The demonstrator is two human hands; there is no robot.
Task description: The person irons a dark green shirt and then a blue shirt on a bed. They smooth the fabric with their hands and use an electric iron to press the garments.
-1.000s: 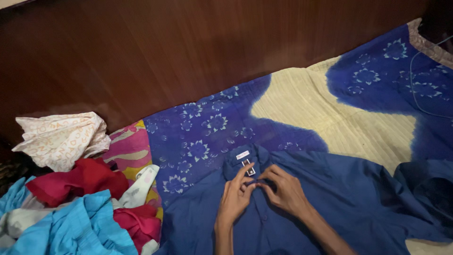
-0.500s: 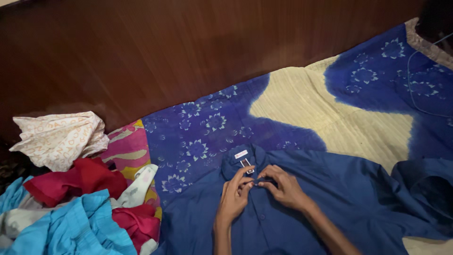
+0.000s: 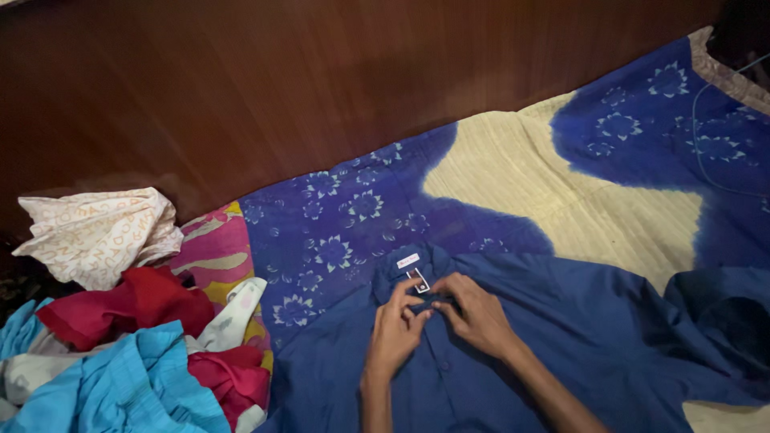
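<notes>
From the head camera, a dark blue shirt [image 3: 561, 337] lies spread flat, collar toward the top, on a blue and cream floral bedsheet [image 3: 513, 184]. Both hands meet at the top of the shirt's front placket, just below the collar. The left hand [image 3: 395, 330] has its fingers curled in and pinched together on the edge of the placket, thumb and forefinger nearly closed on the cloth. The right hand [image 3: 475, 311] lies palm down beside it, fingers bent and tips pressed against the same strip of cloth, touching the left hand's fingertips. Whatever small thing sits between the fingertips is hidden by them. Just above the hands, inside the collar, a white label [image 3: 407, 261] shows, with a smaller tag [image 3: 418, 281] hanging under it. A button [image 3: 443, 365] is visible lower on the placket, between the two forearms.

To the left of the shirt lies a heap of other clothes: a cream printed garment [image 3: 100, 232] at the top, a red one [image 3: 128, 305] below it, a bright turquoise one [image 3: 120, 385] nearest the camera, and a pink and yellow patterned cloth [image 3: 212, 252] against the sheet's edge. Behind everything runs a dark polished wooden panel [image 3: 321, 80].
</notes>
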